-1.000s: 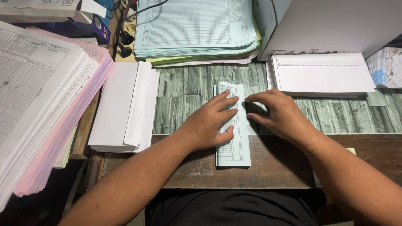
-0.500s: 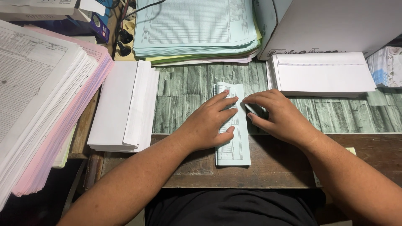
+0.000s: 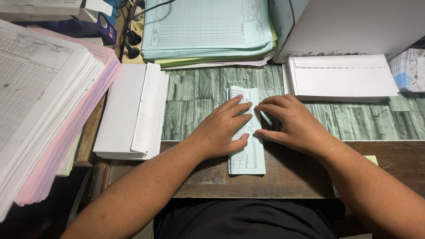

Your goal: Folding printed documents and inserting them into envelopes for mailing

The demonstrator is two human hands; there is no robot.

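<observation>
A folded light-blue form [image 3: 246, 152], printed with a fine grid, lies flat on the wooden desk [image 3: 292, 177], and everything else is placed here from it. It is a narrow strip whose long axis runs straight away from the person: its near short end sits close to the desk's front edge and its far end points toward the pile of light-blue sheets [image 3: 208, 28] at the back. The left hand [image 3: 221, 130] lies palm down across its middle, fingers spread moderately and pressed flat on the paper, the thumb reaching over the strip's lower part; it grips nothing. The right hand [image 3: 294, 126] rests at the form's right edge, its fingers bent and drawn close together, the tips touching that edge; whether they pinch a fold of it I cannot tell. To the left of the form is a stack of long white envelopes [image 3: 130, 113], and farther left a thick pile of white and pink printed sheets [image 3: 42, 102]. To its right and a little behind lies another stack of white envelopes [image 3: 343, 77], beside a white box [image 3: 354, 24].
</observation>
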